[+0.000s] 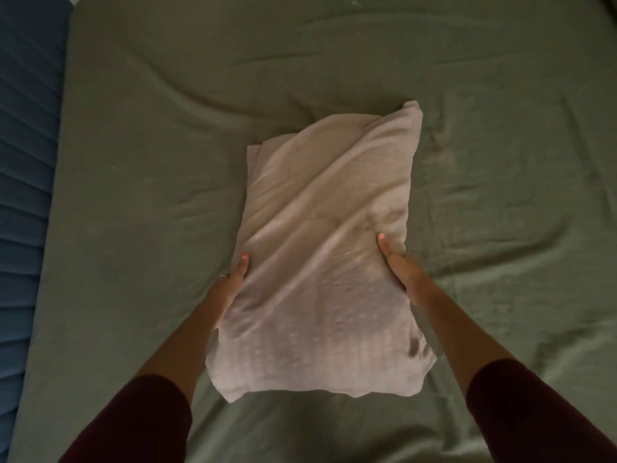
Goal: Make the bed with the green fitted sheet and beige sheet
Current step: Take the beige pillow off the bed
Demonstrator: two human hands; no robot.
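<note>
The green fitted sheet point(467, 162) covers the mattress and lies wrinkled across most of the view. A folded beige sheet point(320, 262) sits in the middle of it, lengthwise away from me. My left hand point(233, 282) grips its left edge, thumb on top and fingers hidden under the fabric. My right hand point(397, 265) grips the right edge the same way, thumb on top. Both arms wear dark maroon sleeves.
A blue ribbed surface point(26, 162) runs along the bed's left side. The green sheet spreads wide to the right and toward the far end of the bed.
</note>
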